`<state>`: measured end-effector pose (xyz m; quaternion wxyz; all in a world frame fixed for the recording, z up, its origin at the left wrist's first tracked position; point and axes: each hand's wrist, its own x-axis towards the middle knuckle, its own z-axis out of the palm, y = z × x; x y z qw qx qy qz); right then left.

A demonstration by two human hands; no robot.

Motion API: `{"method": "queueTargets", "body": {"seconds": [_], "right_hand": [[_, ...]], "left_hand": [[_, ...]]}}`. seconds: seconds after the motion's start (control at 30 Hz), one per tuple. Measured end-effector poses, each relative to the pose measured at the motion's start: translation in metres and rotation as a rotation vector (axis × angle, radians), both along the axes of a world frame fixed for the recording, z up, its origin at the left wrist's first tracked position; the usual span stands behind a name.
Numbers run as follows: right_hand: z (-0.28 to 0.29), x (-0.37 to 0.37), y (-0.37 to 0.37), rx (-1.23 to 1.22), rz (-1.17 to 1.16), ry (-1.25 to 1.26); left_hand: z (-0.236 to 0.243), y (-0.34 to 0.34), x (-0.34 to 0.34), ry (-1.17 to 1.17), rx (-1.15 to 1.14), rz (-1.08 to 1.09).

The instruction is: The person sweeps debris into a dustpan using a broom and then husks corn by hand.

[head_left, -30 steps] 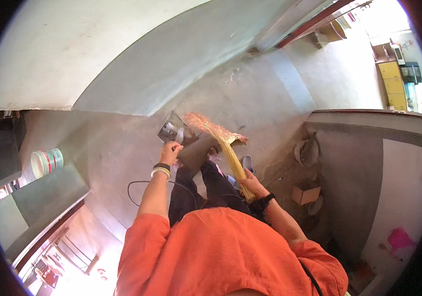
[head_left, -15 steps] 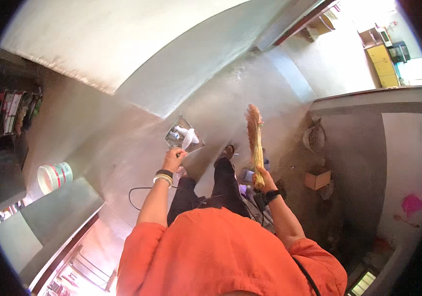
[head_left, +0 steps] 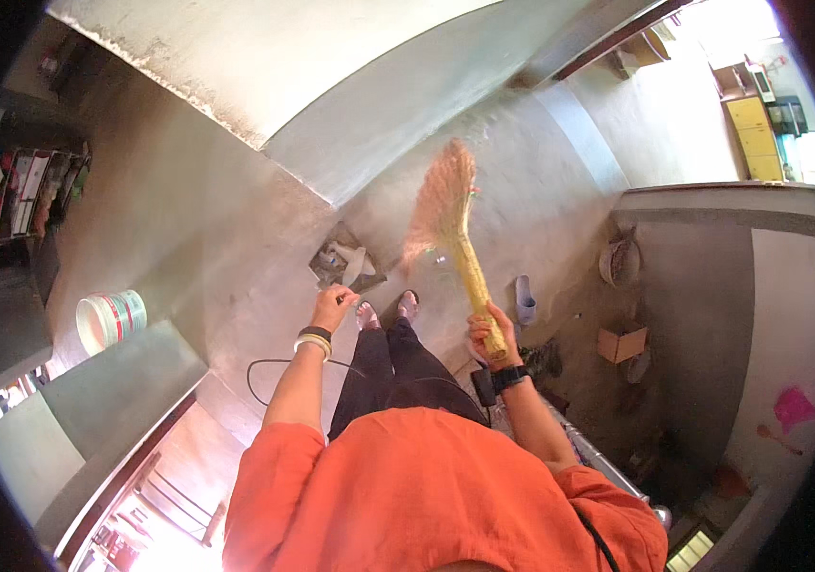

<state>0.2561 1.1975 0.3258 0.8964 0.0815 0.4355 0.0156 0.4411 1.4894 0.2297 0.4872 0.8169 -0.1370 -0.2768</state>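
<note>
My left hand is closed in a pinch on something small and dark that I cannot make out, just in front of a metal dustpan on the floor holding pale scraps. My right hand grips the yellow handle of a straw broom; its reddish bristles fan upward over the floor, right of the dustpan. My feet stand below the dustpan, and a loose grey slipper lies to the right of them.
A white bucket stands at left by a grey ledge. At right are a basin and a cardboard box beside a low wall. A doorway shows yellow drawers. A wall bounds the top; a black cable loops near my legs.
The broom has swung up from the floor beside the dustpan, turned upright, and now fans out higher, blurred. My left hand stays near the dustpan, slightly lower in view.
</note>
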Motion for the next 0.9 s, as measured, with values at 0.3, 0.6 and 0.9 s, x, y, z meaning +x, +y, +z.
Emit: {"method": "queueTargets", "body": {"seconds": [0.3, 0.6, 0.9], "right_hand": [[0.019, 0.05, -0.067, -0.879, 0.688, 0.177], [-0.163, 0.001, -0.102, -1.334, 0.853, 0.024], [0.024, 0.014, -0.01, -0.617, 1.029, 0.032]], "left_hand": [[-0.008, 0.004, -0.018, -0.114, 0.077, 0.039], [0.007, -0.07, -0.007, 0.043, -0.026, 0.009], [-0.007, -0.01, -0.007, 0.012, 0.101, 0.011]]}}
